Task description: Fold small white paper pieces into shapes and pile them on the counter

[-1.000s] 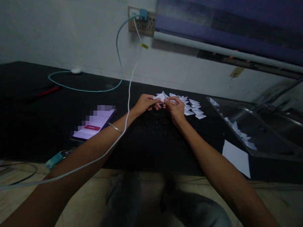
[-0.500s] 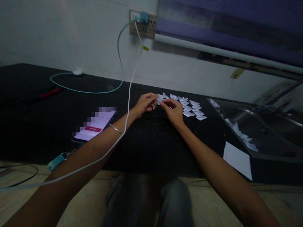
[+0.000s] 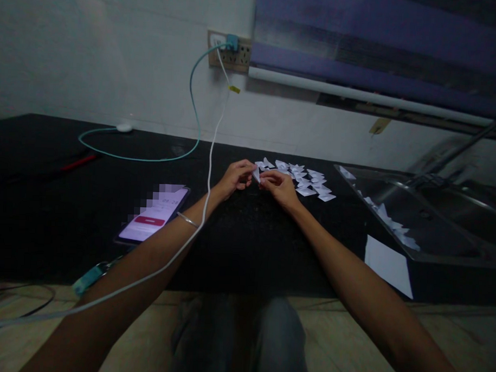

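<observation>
On the dark bench, a cluster of folded white papers lay beside and beyond the right hand, seemingly finished. Flat white paper near the front edge looked unfolded, presumably what remained; how many sheets could not be told. The left hand and right hand together pinched one small paper piece between them, apparently partway folded. Compared with a second earlier, the knees had drawn together, and the held piece, broad then, showed as a narrow, tilted sliver.
</observation>
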Demonstrator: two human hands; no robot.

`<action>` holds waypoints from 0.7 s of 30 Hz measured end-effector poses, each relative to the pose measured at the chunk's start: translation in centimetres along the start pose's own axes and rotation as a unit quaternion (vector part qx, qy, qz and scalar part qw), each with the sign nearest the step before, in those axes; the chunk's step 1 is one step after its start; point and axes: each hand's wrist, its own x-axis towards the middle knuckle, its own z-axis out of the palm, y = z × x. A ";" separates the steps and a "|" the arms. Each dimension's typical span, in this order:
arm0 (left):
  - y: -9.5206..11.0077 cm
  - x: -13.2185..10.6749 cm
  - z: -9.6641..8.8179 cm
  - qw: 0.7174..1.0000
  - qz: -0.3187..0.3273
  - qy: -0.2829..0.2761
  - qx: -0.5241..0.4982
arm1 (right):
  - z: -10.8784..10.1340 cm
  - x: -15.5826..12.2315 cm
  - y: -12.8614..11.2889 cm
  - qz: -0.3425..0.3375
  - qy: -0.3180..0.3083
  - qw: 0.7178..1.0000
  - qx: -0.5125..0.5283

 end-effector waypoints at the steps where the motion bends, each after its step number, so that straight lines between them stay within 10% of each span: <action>1: -0.1 0.1 0.0 1.000 -0.002 -0.002 0.000 | 0.0 0.0 0.0 -0.001 -0.006 1.000 -0.016; 21: 0.0 0.2 0.4 0.996 0.033 0.006 0.081 | -0.6 0.2 0.4 -0.052 -0.016 0.979 -0.195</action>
